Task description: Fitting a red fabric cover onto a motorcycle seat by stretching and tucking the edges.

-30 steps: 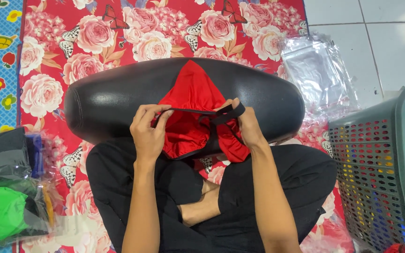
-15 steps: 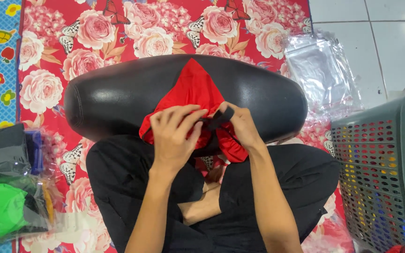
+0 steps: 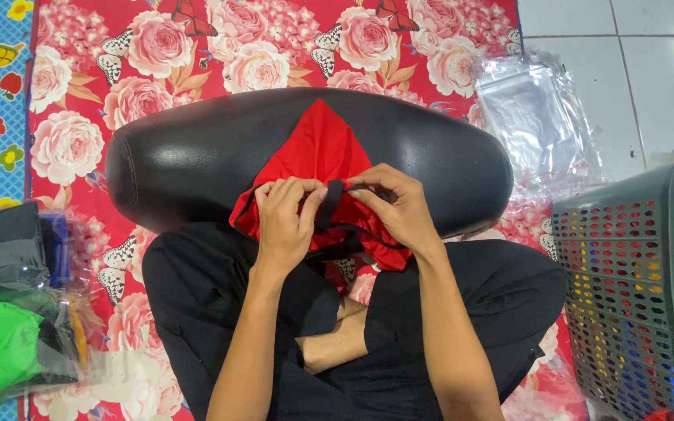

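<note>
A red garment with black trim lies on a black oval cushion in front of my crossed legs. My left hand and my right hand meet over its near edge. Both pinch the garment's black strap, which stands up between my fingertips. The near part of the red cloth is bunched under my hands, and a thin black band loops out below them.
A red floral mat covers the floor. Clear plastic bags lie at the right. A grey perforated basket with coloured clothes stands at the far right. Bagged green and black garments are stacked at the left.
My left hand has moved right along the black strap until it met my right hand. The strap, stretched wide before, is now gathered upright between both hands, and the red cloth is bunched.
</note>
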